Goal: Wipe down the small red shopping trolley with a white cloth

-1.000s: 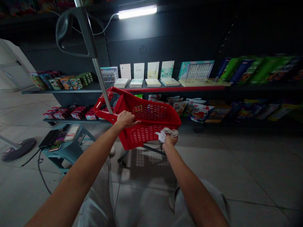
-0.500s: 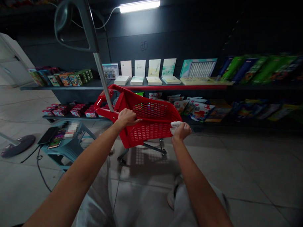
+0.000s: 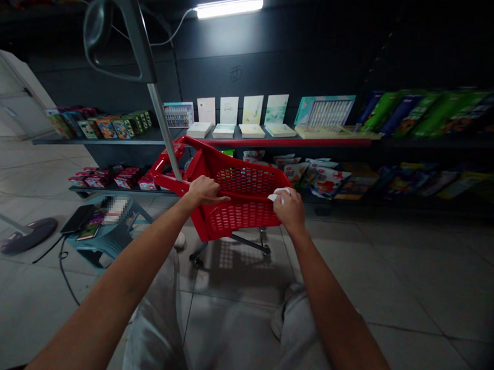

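At far left a fan base (image 3: 24,235) and a blue stool (image 3: 107,234) carrying a tablet stand on the pale tiled floor (image 3: 409,277), close beside the red basket trolley (image 3: 234,198), whose grey pull handle (image 3: 114,37) rises high on its pole. The left hand (image 3: 204,190) is curled around the trolley's near rim, and the right hand (image 3: 289,208) presses a bunched white cloth (image 3: 278,193) against the rim's right corner. Open tile lies right of the trolley, bounded behind by dark shelves (image 3: 281,140) of boxed goods under a tube light (image 3: 229,6).
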The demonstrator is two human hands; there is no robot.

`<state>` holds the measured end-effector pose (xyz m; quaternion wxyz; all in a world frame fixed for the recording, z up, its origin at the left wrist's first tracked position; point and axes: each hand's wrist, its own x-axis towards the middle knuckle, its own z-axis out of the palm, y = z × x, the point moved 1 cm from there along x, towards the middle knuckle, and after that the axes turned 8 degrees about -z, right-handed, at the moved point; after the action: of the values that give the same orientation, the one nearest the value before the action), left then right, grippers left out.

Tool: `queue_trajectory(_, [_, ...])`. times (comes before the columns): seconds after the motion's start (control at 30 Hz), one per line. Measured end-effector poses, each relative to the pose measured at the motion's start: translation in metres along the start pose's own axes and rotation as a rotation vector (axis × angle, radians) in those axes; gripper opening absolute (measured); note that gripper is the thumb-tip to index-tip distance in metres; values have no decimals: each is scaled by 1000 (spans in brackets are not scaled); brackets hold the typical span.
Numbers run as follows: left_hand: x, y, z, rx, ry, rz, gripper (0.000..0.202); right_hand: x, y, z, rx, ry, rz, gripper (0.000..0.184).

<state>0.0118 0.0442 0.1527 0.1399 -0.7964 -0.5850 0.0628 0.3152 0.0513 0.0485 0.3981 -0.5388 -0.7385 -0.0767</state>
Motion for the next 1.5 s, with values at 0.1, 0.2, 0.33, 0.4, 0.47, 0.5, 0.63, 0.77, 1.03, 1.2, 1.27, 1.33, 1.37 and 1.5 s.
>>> queue_trajectory(0.1, [-1,-5,0,10,-16,36,75,-4,-1,-5,-52,-23,11,30])
queue_trajectory(0.2, [-2,-7,0,21,-20,38,73,-7,-4,-11,-76,-66,20,29])
queue_trajectory(0.33, [-5,-8,3,18,0,43,69,-12,-3,-21,-81,-125,19,28])
queue_trajectory(0.4, [-5,-10,5,17,15,46,67,-16,-2,-25,-78,-136,-8,29])
queue_trajectory(0.47, [-5,-13,7,17,24,42,65,-22,-1,-30,-62,-137,-41,31])
queue_trajectory(0.5, [-5,-15,8,19,25,38,64,-25,-1,-32,-51,-136,-58,31])
queue_trajectory(0.63, [-5,-24,10,8,62,55,58,-39,-5,-40,-24,-122,-100,29])
queue_trajectory(0.77, [-7,-33,14,-85,141,123,46,-49,-13,-44,0,-117,-115,29])
queue_trajectory(1.03, [1,-45,23,-176,147,115,36,-58,-28,-45,107,-148,-101,30])
queue_trajectory(1.2, [-2,-39,37,-209,189,-6,50,-58,-33,-42,174,-189,-46,31])
queue_trajectory(1.27, [-3,-35,43,-196,183,-61,57,-57,-36,-40,207,-211,-28,30])
queue_trajectory(1.33, [0,-33,48,-189,144,-108,64,-56,-38,-39,243,-228,-15,30])
queue_trajectory(1.37, [2,-33,49,-190,115,-126,67,-55,-40,-38,261,-235,-11,30])
queue_trajectory(1.5, [8,-36,49,-211,34,-177,67,-57,-49,-36,325,-252,-20,29])
